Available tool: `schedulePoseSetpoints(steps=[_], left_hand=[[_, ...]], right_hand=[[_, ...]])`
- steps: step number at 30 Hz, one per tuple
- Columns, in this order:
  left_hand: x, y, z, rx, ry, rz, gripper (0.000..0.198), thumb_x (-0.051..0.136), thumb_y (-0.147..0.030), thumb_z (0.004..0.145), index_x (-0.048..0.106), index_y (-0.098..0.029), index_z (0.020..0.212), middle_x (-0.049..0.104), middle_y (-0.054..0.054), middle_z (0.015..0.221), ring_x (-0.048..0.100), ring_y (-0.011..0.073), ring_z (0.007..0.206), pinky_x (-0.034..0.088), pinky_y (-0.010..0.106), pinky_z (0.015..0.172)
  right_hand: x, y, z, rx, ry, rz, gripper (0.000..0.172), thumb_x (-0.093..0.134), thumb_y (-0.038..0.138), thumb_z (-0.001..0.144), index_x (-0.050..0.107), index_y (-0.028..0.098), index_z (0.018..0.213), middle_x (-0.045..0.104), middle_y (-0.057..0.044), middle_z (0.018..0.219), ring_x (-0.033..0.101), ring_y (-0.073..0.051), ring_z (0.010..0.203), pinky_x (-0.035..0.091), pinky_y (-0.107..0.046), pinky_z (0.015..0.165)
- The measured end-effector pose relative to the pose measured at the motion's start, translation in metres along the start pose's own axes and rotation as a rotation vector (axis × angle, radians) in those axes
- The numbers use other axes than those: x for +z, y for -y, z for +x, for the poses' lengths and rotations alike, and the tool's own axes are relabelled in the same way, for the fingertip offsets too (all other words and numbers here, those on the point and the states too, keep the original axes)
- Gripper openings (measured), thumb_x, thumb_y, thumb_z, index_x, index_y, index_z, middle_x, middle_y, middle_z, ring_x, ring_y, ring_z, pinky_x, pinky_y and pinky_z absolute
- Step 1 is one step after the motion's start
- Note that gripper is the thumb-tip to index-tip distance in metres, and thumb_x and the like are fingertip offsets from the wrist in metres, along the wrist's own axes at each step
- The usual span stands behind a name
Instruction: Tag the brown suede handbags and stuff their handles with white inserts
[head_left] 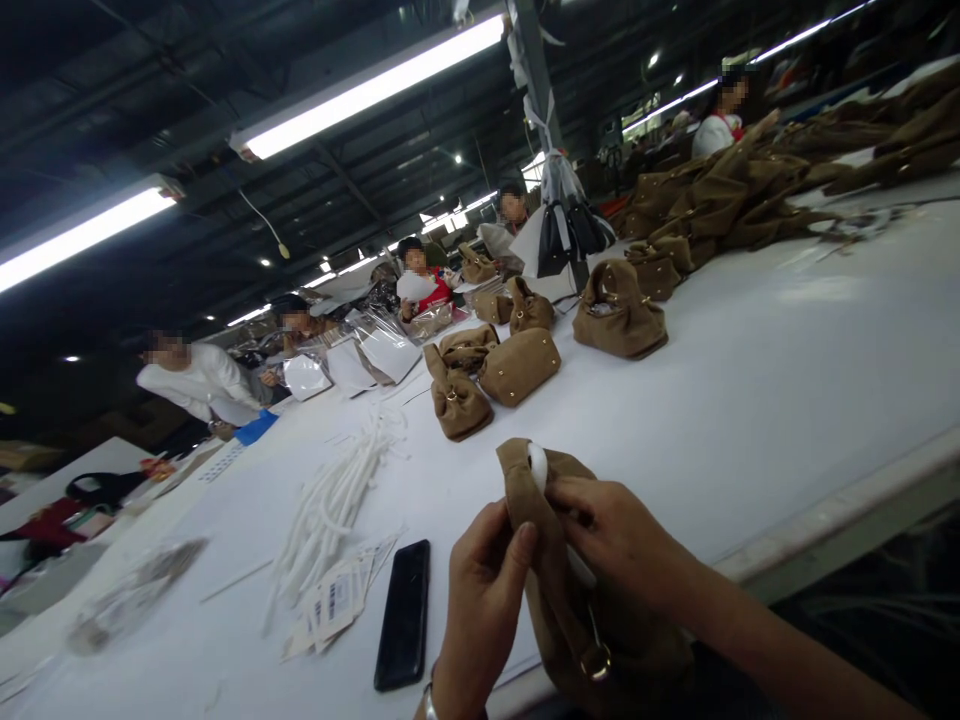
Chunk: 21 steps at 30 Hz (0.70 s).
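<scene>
A small brown suede handbag (570,640) hangs at the near table edge, held up by its strap. My left hand (480,590) is closed on the strap, thumb pressed against the suede. My right hand (615,540) is closed on the same strap, where a white foam tube (538,466) pokes out of the strap's top. A gold ring (595,661) shows low on the bag.
A black phone (403,613) lies left of my hands, beside paper tags (337,598) and a pile of white foam tubes (330,505). Several finished brown bags (517,365) stand mid-table on the white table (787,380); more are heaped at far right (735,195). Other people work along the left side.
</scene>
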<state>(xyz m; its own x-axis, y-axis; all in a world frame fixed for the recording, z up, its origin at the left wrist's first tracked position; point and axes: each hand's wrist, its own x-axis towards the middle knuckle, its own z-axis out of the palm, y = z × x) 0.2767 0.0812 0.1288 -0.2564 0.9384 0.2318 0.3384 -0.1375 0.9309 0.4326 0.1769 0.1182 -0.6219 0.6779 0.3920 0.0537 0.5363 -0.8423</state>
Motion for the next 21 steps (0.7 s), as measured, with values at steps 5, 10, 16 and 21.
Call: schedulePoseSetpoints(steps=[5,10,16,21], left_hand=[[0.000,-0.002,-0.002,0.009,-0.043,0.021,0.025,0.061,-0.039,0.092,0.070,-0.020,0.107,0.072,0.004,0.099,0.065,0.0193,0.093,0.050,0.025,0.082],[0.003,0.000,-0.006,-0.029,-0.086,0.000,0.026,0.062,-0.039,0.091,0.068,-0.020,0.107,0.071,0.005,0.103,0.065,0.0201,0.094,0.050,0.026,0.082],[0.002,0.008,-0.015,-0.076,-0.148,-0.052,0.028,0.061,-0.040,0.092,0.065,-0.022,0.113,0.069,0.004,0.110,0.062,0.0196,0.100,0.049,0.027,0.088],[-0.004,0.021,-0.028,-0.086,-0.044,-0.025,0.029,0.062,-0.041,0.091,0.066,-0.021,0.113,0.070,0.005,0.108,0.062,0.0199,0.100,0.049,0.025,0.085]], right_hand=[[-0.003,0.001,0.003,-0.023,0.123,-0.082,0.012,0.057,0.013,0.085,0.064,0.019,0.078,0.068,-0.001,0.083,0.061,-0.015,0.077,0.042,-0.025,0.067],[-0.006,0.000,0.002,0.008,0.256,0.060,0.017,0.052,0.012,0.086,0.067,0.020,0.086,0.071,0.000,0.084,0.063,-0.017,0.077,0.046,-0.026,0.068],[0.003,-0.002,0.005,0.022,0.148,0.174,0.024,0.057,0.015,0.086,0.073,0.023,0.102,0.074,-0.001,0.098,0.067,-0.019,0.091,0.050,-0.030,0.081],[0.012,-0.004,0.004,0.107,0.035,0.341,0.027,0.063,0.023,0.086,0.073,0.025,0.112,0.074,-0.001,0.109,0.067,-0.021,0.100,0.051,-0.033,0.092]])
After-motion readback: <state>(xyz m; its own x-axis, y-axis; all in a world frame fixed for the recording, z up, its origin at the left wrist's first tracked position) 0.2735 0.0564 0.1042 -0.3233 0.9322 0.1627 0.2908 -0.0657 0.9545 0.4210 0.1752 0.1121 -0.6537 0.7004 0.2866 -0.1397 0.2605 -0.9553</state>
